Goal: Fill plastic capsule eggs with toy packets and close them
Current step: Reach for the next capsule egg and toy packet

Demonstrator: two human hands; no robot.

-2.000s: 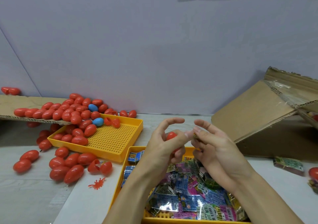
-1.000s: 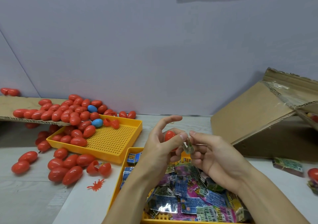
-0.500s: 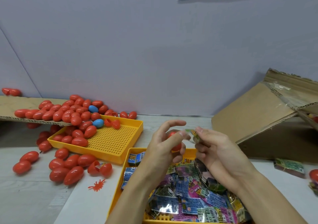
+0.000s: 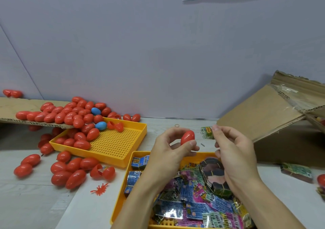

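Pale lilac wall backs a light tabletop point(image 4: 31, 202) strewn with parts. At far left a cardboard sheet point(image 4: 10, 108) carries a heap of red eggs point(image 4: 58, 113) with two blue eggs point(image 4: 96, 111) among them, spilling into a perforated yellow tray point(image 4: 114, 145). More closed red eggs lie loose on the table in front of it, beside an open egg point(image 4: 103, 172) and a small red toy bug point(image 4: 100, 188). Nearer the middle, a second yellow tray point(image 4: 121, 193) holds a jumble of printed toy packets point(image 4: 193, 202). Above it the left hand point(image 4: 168, 151) pinches a closed red capsule egg point(image 4: 187, 137) between thumb and fingers. Just to its right the right hand point(image 4: 232, 149) is loosely curled, fingertips drawn together; whether it holds anything I cannot tell. A green packet point(image 4: 207, 132) lies on the table beyond it. At far right stands a tilted cardboard box point(image 4: 263, 116), with another packet point(image 4: 297, 172) lying before it.
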